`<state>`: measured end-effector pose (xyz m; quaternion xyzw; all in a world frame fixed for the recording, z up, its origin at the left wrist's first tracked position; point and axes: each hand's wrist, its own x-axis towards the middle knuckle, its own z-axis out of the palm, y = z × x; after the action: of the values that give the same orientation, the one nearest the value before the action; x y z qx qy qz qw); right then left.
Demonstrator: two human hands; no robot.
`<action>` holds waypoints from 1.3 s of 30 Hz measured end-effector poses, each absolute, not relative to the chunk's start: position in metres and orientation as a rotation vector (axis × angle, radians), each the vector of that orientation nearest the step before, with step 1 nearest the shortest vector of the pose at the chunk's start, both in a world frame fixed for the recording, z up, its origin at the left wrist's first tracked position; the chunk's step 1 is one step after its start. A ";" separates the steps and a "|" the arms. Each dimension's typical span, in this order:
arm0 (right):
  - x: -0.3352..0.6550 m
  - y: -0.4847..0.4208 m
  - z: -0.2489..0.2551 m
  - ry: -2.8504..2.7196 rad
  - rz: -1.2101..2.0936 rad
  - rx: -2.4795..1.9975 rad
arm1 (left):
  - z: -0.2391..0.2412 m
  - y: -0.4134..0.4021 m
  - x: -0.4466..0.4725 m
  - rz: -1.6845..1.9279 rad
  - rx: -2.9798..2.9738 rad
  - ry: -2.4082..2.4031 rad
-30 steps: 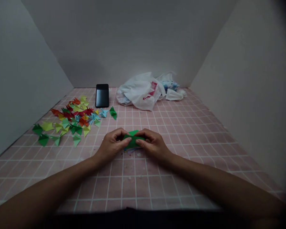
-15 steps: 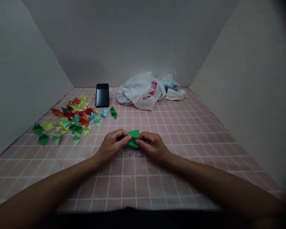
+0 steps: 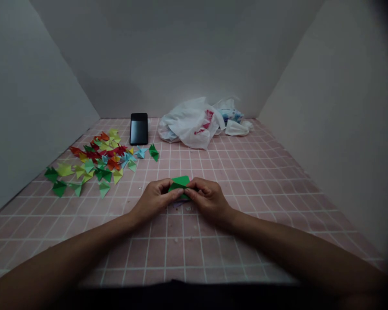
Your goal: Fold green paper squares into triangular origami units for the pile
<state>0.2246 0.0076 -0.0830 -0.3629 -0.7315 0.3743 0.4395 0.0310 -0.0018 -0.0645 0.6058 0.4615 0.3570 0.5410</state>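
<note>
Between my two hands is a piece of green origami paper (image 3: 180, 184), partly folded, with more green paper showing behind it. My left hand (image 3: 157, 196) pinches its left side, the thumb reaching across to its near edge. On the right, my right hand (image 3: 207, 198) grips the paper between thumb and fingers. The two thumb tips almost meet at the middle. Beneath the hands a pale purple sheet edge (image 3: 180, 204) peeks out. Fingers cover much of the fold, so its exact shape is hidden.
Many folded paper cranes (image 3: 103, 173) in green, yellow, red, orange and blue lie at the left. A black phone (image 3: 139, 129) rests behind them. White plastic bags (image 3: 190, 122) sit by the back wall. A pink checked cloth (image 3: 245, 181) covers the table; walls rise on three sides.
My left thumb has slid right along the near edge of the green paper, toward my right thumb. My right hand has barely shifted. Everything else lies as before.
</note>
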 end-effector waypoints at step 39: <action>0.223 0.011 -0.081 -1.512 1.619 -0.923 | -0.057 -0.006 0.029 1.059 1.857 1.274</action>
<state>0.2228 0.0105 -0.0810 -0.3585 -0.5872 0.6288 0.3623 0.0292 -0.0061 -0.0566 0.7068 0.4848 0.4031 0.3208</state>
